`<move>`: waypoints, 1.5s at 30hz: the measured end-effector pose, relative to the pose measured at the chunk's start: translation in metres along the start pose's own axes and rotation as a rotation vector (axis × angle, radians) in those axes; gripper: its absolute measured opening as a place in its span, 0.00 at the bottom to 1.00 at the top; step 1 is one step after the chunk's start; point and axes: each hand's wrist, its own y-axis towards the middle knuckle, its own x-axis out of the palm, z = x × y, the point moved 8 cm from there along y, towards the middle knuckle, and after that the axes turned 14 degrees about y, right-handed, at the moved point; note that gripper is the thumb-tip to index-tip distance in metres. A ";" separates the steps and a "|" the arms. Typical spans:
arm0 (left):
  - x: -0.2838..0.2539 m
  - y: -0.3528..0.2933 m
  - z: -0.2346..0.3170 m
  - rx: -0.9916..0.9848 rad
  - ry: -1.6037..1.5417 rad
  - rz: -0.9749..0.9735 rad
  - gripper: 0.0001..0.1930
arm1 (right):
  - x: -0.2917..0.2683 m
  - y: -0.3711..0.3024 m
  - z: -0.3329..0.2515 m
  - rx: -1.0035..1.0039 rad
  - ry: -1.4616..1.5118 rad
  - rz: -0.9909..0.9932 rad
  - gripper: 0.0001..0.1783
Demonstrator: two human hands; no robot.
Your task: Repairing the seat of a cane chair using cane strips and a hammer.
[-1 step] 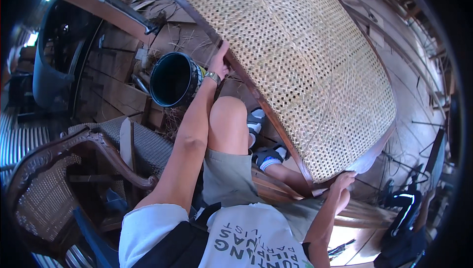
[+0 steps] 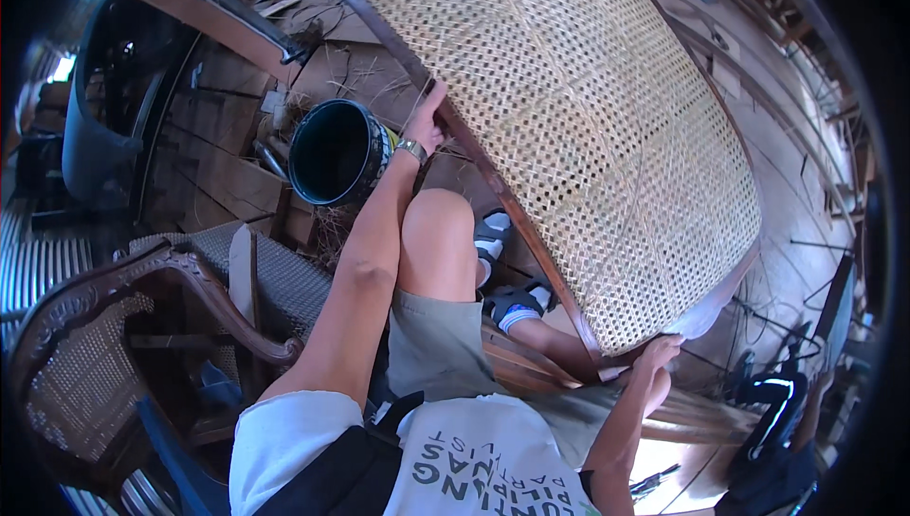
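Across my knees leans the cane panel (image 2: 578,127). My left hand (image 2: 426,124) is clamped on its dark frame (image 2: 493,180) beside the bucket (image 2: 336,151); my right hand (image 2: 657,355) touches the lower corner, grip unclear.

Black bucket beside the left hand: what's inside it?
The black bucket is tipped toward the camera; its inside shows only dark wall, no contents visible. The deepest part is in shadow, so something small there cannot be ruled out.
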 end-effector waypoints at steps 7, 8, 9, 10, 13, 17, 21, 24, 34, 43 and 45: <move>0.006 -0.010 0.002 0.005 -0.026 -0.005 0.21 | -0.001 0.014 0.007 -0.004 0.050 -0.035 0.52; 0.003 -0.015 -0.001 -0.022 0.016 0.015 0.20 | 0.001 0.018 0.010 0.055 0.034 -0.055 0.53; 0.004 -0.018 -0.001 -0.020 0.008 0.018 0.20 | 0.002 0.020 0.009 0.065 0.076 -0.059 0.53; 0.002 -0.022 -0.002 -0.020 0.000 0.023 0.20 | 0.003 0.022 0.006 0.057 0.115 -0.068 0.52; -0.003 -0.034 -0.011 -0.023 -0.048 0.032 0.21 | 0.000 0.033 -0.005 0.021 0.114 -0.071 0.52; -0.007 -0.048 -0.028 -0.049 -0.076 0.011 0.22 | 0.000 0.049 -0.018 -0.013 0.073 -0.077 0.52; -0.010 -0.057 -0.030 -0.025 -0.102 0.001 0.21 | 0.013 0.059 -0.024 -0.019 0.124 -0.127 0.51; -0.007 -0.059 -0.034 -0.051 -0.111 -0.011 0.20 | 0.014 0.065 -0.023 0.058 0.129 -0.098 0.52; -0.013 -0.053 -0.035 -0.014 -0.077 0.045 0.24 | 0.009 0.031 0.001 -0.082 0.112 -0.148 0.48; -0.009 -0.051 -0.030 0.020 -0.052 0.030 0.25 | 0.004 0.021 -0.004 -0.191 0.132 -0.205 0.46; -0.008 -0.051 -0.030 -0.003 -0.026 0.013 0.25 | 0.004 0.023 -0.006 -0.201 0.100 -0.176 0.46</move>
